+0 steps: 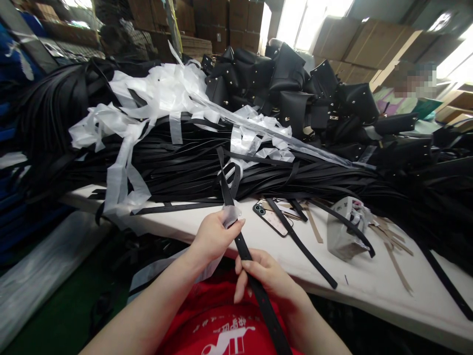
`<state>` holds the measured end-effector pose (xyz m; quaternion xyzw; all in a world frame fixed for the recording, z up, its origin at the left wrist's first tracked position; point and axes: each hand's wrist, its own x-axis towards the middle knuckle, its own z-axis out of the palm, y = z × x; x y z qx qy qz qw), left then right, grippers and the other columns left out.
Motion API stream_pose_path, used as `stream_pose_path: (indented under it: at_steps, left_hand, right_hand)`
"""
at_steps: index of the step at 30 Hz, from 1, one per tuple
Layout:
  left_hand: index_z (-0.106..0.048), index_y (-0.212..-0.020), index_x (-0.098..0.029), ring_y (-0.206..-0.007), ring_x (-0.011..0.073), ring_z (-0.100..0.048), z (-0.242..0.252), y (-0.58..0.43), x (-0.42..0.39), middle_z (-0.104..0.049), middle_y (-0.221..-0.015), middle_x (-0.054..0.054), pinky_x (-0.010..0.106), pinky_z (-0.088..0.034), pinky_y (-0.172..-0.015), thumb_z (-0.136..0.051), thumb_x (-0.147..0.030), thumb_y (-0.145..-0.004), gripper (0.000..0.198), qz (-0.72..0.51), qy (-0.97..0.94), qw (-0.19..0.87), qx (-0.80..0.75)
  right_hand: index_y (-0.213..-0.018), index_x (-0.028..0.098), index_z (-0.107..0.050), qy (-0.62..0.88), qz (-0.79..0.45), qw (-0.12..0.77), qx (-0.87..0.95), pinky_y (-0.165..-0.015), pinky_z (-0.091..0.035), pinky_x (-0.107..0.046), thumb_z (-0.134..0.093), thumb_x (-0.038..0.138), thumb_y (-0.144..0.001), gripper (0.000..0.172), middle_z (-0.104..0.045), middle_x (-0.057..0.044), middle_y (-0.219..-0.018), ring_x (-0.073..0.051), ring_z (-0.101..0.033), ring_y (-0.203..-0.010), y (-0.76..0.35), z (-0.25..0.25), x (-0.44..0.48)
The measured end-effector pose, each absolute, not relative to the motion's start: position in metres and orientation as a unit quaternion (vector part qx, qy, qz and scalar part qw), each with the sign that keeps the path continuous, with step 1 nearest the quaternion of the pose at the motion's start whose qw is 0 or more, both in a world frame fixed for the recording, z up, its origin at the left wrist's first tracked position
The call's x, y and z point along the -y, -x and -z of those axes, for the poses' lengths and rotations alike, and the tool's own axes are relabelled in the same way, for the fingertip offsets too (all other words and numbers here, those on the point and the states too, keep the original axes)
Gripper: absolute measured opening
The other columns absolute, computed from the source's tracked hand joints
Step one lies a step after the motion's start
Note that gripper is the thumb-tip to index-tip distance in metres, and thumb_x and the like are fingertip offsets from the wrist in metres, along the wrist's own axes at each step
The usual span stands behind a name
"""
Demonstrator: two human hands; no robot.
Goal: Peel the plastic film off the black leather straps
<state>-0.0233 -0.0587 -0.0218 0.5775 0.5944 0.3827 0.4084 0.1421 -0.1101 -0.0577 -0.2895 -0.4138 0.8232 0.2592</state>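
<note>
A long black strap (254, 283) with punched holes runs from my lap up to the heap of straps. My right hand (264, 276) is closed around the strap's lower part, just in front of the table edge. My left hand (214, 236) pinches a piece of clear plastic wrap (231, 214) at the strap a little higher up. The strap's far end (223, 180) disappears into the pile.
A big heap of black straps (177, 167) with torn clear plastic strips (162, 98) fills the white table (369, 291). Black bags (295, 88) are piled behind. A phone (271, 217), a small white box (345, 231) and loose straps lie at right. A person (406, 93) sits at far right.
</note>
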Motion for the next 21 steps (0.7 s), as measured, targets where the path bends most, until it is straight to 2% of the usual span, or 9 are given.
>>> stream_pose_path:
  at_steps: [7,10,13,15,17,19,20,21]
  left_hand:
    - [-0.062,-0.065,-0.015,-0.055,0.0151,-0.047,0.026,0.023,0.059,-0.057,-0.058,0.000,0.026,-0.034,-0.053,-0.065,-0.044,-0.077,0.031,-0.378,-0.581,0.410,-0.592]
    - [-0.060,-0.061,-0.016,-0.053,0.0151,-0.047,0.027,0.027,0.058,-0.055,-0.056,0.001,0.026,-0.035,-0.052,-0.060,-0.053,-0.082,0.043,-0.391,-0.573,0.435,-0.574]
    - [-0.061,-0.060,-0.016,-0.052,0.0157,-0.048,0.029,0.040,0.062,-0.056,-0.056,0.003,0.026,-0.037,-0.051,-0.047,-0.064,-0.086,0.056,-0.389,-0.568,0.487,-0.538]
    - [-0.065,-0.069,-0.016,-0.048,0.0139,-0.046,0.031,0.053,0.067,-0.058,-0.060,0.003,0.025,-0.035,-0.046,-0.044,-0.067,-0.087,0.058,-0.363,-0.568,0.515,-0.530]
    - [-0.066,-0.083,-0.015,-0.042,0.0104,-0.043,0.033,0.070,0.073,-0.061,-0.067,0.003,0.023,-0.032,-0.043,-0.045,-0.067,-0.087,0.056,-0.345,-0.565,0.534,-0.526]
    - [-0.065,-0.097,-0.015,-0.041,0.0076,-0.043,0.032,0.086,0.080,-0.064,-0.081,0.004,0.022,-0.032,-0.042,-0.045,-0.065,-0.090,0.054,-0.353,-0.561,0.543,-0.515]
    - [-0.063,-0.107,-0.016,-0.041,0.0066,-0.044,0.031,0.093,0.084,-0.064,-0.089,0.005,0.022,-0.034,-0.043,-0.046,-0.063,-0.090,0.053,-0.361,-0.560,0.546,-0.508]
    - [-0.059,-0.118,-0.019,-0.042,0.0059,-0.045,0.029,0.099,0.087,-0.064,-0.096,0.006,0.022,-0.035,-0.043,-0.046,-0.062,-0.091,0.053,-0.371,-0.556,0.550,-0.501]
  right_hand:
    - [-0.103,0.011,-0.060,0.282,-0.805,0.262,0.452,-0.045,-0.028,-0.018,-0.069,0.050,-0.082,0.045,-0.073,-0.007,-0.067,-0.005,-0.045,-0.040,-0.141,0.061,0.110]
    - [-0.106,0.011,-0.060,0.294,-0.796,0.262,0.459,-0.043,-0.025,-0.018,-0.065,0.050,-0.085,0.044,-0.073,-0.007,-0.067,-0.005,-0.040,-0.038,-0.141,0.059,0.114]
    - [-0.107,0.012,-0.062,0.325,-0.777,0.268,0.468,-0.044,-0.028,-0.021,-0.063,0.047,-0.086,0.040,-0.072,-0.006,-0.062,-0.009,-0.045,-0.040,-0.166,0.037,0.092]
    - [-0.106,0.013,-0.065,0.348,-0.727,0.345,0.481,-0.047,-0.032,-0.024,-0.061,0.043,-0.088,0.036,-0.069,-0.006,-0.058,-0.013,-0.052,-0.046,-0.199,0.011,0.055]
    - [-0.101,0.016,-0.070,0.319,-0.635,0.550,0.439,-0.045,-0.030,-0.025,-0.049,0.051,-0.090,0.043,-0.067,-0.007,-0.059,-0.015,-0.054,-0.049,-0.235,-0.017,0.007]
    - [-0.094,0.022,-0.071,0.273,-0.545,0.720,0.331,-0.049,-0.035,-0.026,-0.029,0.057,-0.095,0.054,-0.070,-0.008,-0.073,-0.016,-0.060,-0.060,-0.255,-0.035,-0.034]
    - [-0.087,0.023,-0.071,0.265,-0.535,0.746,0.295,-0.051,-0.036,-0.026,-0.025,0.058,-0.095,0.058,-0.070,-0.007,-0.073,-0.016,-0.060,-0.062,-0.254,-0.037,-0.047]
    - [-0.081,0.022,-0.071,0.272,-0.562,0.724,0.293,-0.053,-0.038,-0.026,-0.027,0.059,-0.095,0.059,-0.069,-0.006,-0.071,-0.015,-0.060,-0.061,-0.245,-0.034,-0.053]
